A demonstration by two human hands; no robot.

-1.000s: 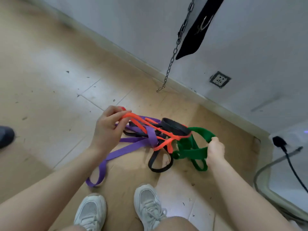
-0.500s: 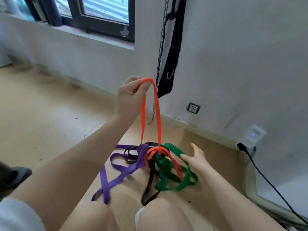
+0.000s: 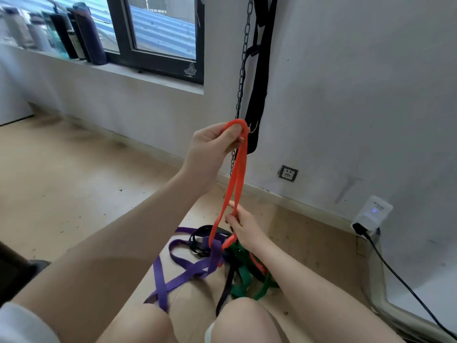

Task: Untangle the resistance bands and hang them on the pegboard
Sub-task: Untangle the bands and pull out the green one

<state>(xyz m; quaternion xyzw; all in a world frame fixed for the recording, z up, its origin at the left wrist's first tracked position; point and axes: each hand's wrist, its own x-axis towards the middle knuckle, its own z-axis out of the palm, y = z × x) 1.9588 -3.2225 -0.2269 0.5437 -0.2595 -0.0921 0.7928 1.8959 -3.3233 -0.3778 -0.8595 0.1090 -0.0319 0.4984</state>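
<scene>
My left hand pinches the top loop of an orange band and holds it up high in front of the wall. The band hangs down taut into a tangle on the floor. My right hand grips the orange band lower down, just above the tangle. In the pile lie a purple band, a black band and a green band, wound through each other. No pegboard is in view.
A black chain and a black strap hang on the wall behind the orange band. A wall socket and a white plug-in device with a black cable sit low right. Bottles line the window sill. My knees fill the bottom.
My left hand lifted the orange band from the pile up to chest height. My right hand let go of the green band, opened, then took hold of the orange band lower down.
</scene>
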